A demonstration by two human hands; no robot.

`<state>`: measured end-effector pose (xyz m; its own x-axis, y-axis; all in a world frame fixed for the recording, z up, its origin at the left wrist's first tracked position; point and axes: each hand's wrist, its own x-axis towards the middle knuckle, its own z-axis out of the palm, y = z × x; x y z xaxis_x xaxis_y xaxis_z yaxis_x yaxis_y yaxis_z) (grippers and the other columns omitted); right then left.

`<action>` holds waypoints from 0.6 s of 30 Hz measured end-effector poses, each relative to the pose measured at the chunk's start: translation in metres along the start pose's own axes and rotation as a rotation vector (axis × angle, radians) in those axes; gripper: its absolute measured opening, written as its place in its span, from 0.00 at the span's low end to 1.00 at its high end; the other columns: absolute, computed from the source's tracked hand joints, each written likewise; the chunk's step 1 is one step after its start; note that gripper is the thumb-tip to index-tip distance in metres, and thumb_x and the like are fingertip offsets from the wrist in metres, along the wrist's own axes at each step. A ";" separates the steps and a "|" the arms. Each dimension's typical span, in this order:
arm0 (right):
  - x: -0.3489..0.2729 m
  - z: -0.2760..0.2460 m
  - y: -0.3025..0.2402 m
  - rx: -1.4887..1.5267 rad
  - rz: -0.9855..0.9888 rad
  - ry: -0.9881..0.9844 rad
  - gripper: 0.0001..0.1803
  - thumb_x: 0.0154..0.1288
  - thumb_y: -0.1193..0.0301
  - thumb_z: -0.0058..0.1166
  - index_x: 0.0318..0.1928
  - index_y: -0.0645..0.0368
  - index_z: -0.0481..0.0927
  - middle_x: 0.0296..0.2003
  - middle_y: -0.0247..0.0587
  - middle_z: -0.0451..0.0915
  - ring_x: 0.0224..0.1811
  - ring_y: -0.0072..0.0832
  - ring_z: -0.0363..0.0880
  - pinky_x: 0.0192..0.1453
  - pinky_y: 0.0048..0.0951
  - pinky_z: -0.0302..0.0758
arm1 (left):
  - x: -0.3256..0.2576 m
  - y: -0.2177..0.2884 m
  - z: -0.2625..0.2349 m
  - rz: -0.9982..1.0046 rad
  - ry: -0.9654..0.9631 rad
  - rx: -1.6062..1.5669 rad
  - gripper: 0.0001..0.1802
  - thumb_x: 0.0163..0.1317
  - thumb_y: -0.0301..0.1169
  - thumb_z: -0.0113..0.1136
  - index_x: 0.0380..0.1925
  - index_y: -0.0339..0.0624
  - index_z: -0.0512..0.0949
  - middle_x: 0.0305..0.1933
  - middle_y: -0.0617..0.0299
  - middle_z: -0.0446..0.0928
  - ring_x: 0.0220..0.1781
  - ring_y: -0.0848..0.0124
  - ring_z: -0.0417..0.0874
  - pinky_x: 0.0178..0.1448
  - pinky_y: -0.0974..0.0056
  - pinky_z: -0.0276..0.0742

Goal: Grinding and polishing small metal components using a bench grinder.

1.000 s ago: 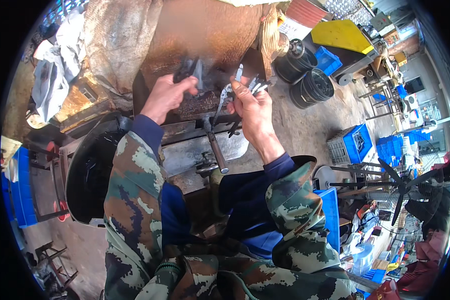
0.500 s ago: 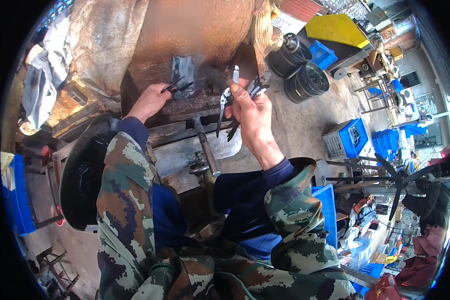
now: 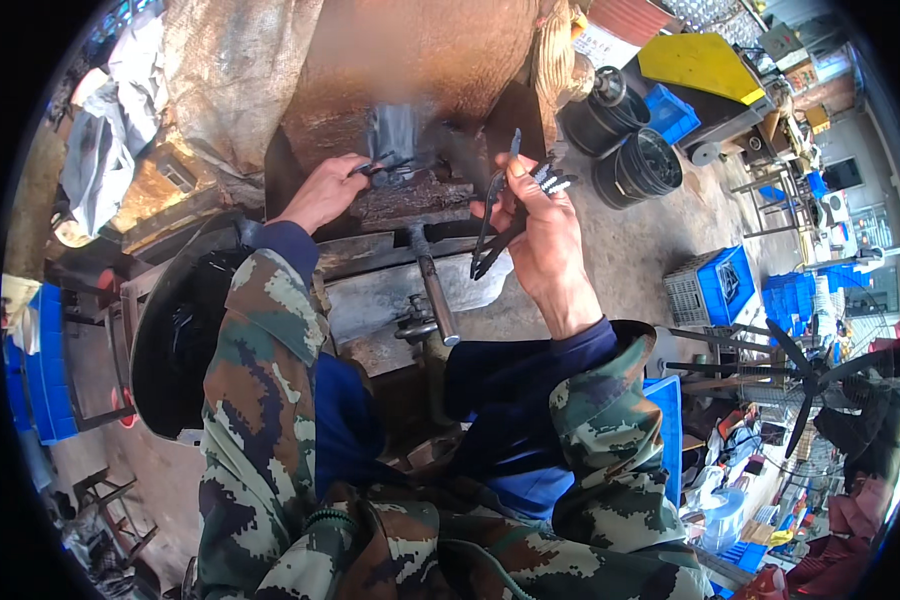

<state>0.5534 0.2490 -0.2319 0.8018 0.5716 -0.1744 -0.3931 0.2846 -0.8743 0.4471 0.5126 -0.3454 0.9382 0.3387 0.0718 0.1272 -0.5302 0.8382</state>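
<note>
My left hand (image 3: 322, 192) is closed round the handle end of dark pliers (image 3: 382, 168). The pliers point right, just in front of a grey, blurred upright grinding surface (image 3: 394, 130) and above a rough brown ledge (image 3: 410, 198). Several more pliers (image 3: 490, 215), some with pale toothed jaws, are bunched in my right hand (image 3: 545, 225). Its thumb presses on one whose jaw sticks up and whose long dark handles hang below. That hand is raised to the right of the ledge, apart from my left. My fingers partly cover both sets of tools.
A brown sheet hood (image 3: 420, 50) stands behind the grinding surface. A metal bar (image 3: 436, 290) juts toward me below the ledge. Black buckets (image 3: 638, 168) stand at the far right, a blue crate (image 3: 720, 285) beyond. A large black basin (image 3: 195, 330) is at my left, a fan (image 3: 815, 380) at right.
The whole view has shifted slightly, so everything sits further right. In my right hand the pliers have turned, their bright jaw now looking darker. My left hand keeps its place by the grinding surface.
</note>
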 end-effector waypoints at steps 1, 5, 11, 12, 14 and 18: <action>0.001 0.000 0.002 0.030 0.029 -0.028 0.11 0.74 0.68 0.56 0.49 0.63 0.81 0.29 0.31 0.76 0.23 0.21 0.72 0.40 0.33 0.86 | -0.002 -0.001 -0.003 -0.004 0.003 0.007 0.18 0.64 0.24 0.53 0.53 0.37 0.80 0.40 0.59 0.78 0.41 0.67 0.78 0.49 0.64 0.73; -0.006 0.002 -0.006 0.079 0.068 -0.014 0.11 0.77 0.67 0.52 0.51 0.61 0.77 0.31 0.33 0.75 0.30 0.27 0.81 0.46 0.40 0.89 | 0.000 0.012 -0.005 0.074 0.040 0.115 0.16 0.64 0.24 0.52 0.49 0.35 0.81 0.42 0.53 0.79 0.46 0.55 0.81 0.53 0.59 0.74; 0.001 -0.027 -0.006 0.133 0.138 0.082 0.12 0.78 0.65 0.50 0.52 0.60 0.75 0.36 0.37 0.75 0.29 0.31 0.81 0.42 0.42 0.89 | 0.007 0.041 0.006 -0.006 0.125 0.321 0.14 0.66 0.30 0.52 0.46 0.34 0.82 0.41 0.49 0.80 0.46 0.52 0.82 0.54 0.59 0.75; 0.002 -0.022 -0.007 0.151 0.154 0.038 0.12 0.77 0.64 0.51 0.50 0.60 0.75 0.34 0.37 0.75 0.25 0.29 0.78 0.36 0.39 0.86 | 0.003 0.040 -0.006 -0.002 0.179 0.362 0.15 0.67 0.33 0.52 0.44 0.34 0.82 0.39 0.49 0.81 0.44 0.54 0.83 0.52 0.59 0.75; 0.001 -0.020 -0.002 0.103 0.143 -0.087 0.10 0.74 0.64 0.56 0.41 0.59 0.78 0.26 0.32 0.73 0.20 0.22 0.70 0.26 0.30 0.74 | -0.004 0.040 -0.026 -0.031 0.187 0.298 0.15 0.68 0.37 0.53 0.43 0.36 0.81 0.39 0.45 0.80 0.46 0.48 0.81 0.51 0.53 0.74; -0.020 -0.016 0.004 -0.268 -0.012 -0.061 0.09 0.68 0.69 0.63 0.32 0.58 0.80 0.21 0.28 0.74 0.14 0.15 0.64 0.16 0.23 0.59 | -0.008 0.030 -0.024 -0.104 0.250 0.208 0.17 0.68 0.42 0.53 0.38 0.37 0.78 0.37 0.42 0.79 0.46 0.42 0.79 0.48 0.48 0.73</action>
<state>0.5433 0.2261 -0.2391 0.7736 0.6173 -0.1429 -0.2444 0.0826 -0.9662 0.4357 0.5133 -0.3079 0.8121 0.5657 0.1434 0.3053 -0.6212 0.7218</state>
